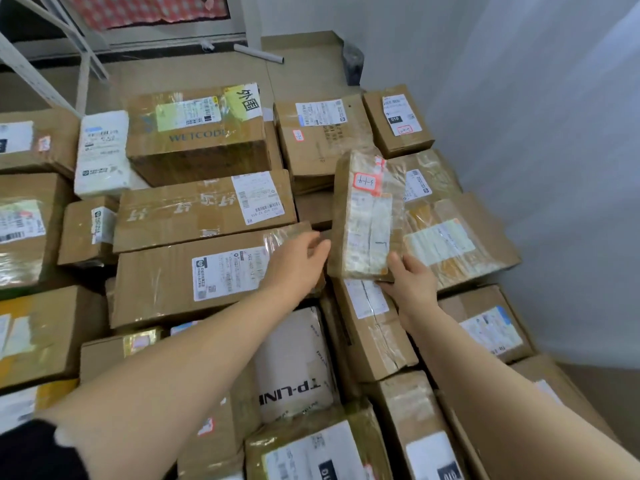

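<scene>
Our right hand (414, 282) gripping the taped parcel (370, 220) by its lower end, parcel tilted upright, our left hand (298, 263) loosely spread, resting on the long carton (166, 275) just beside it.

Before you: WETCODE carton (197, 140); white parcel (102, 154) just beside it; TP-LINK box (294, 368); white tube (258, 53) on the floor (304, 71).

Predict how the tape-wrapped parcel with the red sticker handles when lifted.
Probably stiff: the tape-wrapped parcel stands straight though the right hand holds only its lower end. Likely slippery, given glossy tape. Possibly light, as one hand props it.
</scene>
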